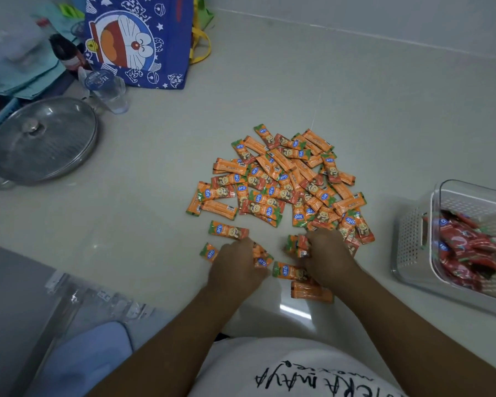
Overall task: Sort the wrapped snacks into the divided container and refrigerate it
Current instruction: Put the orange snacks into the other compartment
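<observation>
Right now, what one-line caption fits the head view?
Left hand and right hand each grip orange packets; more lie heaped ahead, red packets in the clear container.

glossy snack wrappers [275,181], clear plastic container [453,193], glass lid [40,138]

- My pile of wrapped snacks [278,181] — orange, green ends, round blue logos.
- Red snacks [470,247] in the container [410,242], its liner white and perforated.
- Bag [138,41] — blue with white stars.
- My shirt [269,365]: white, black lettering.
</observation>
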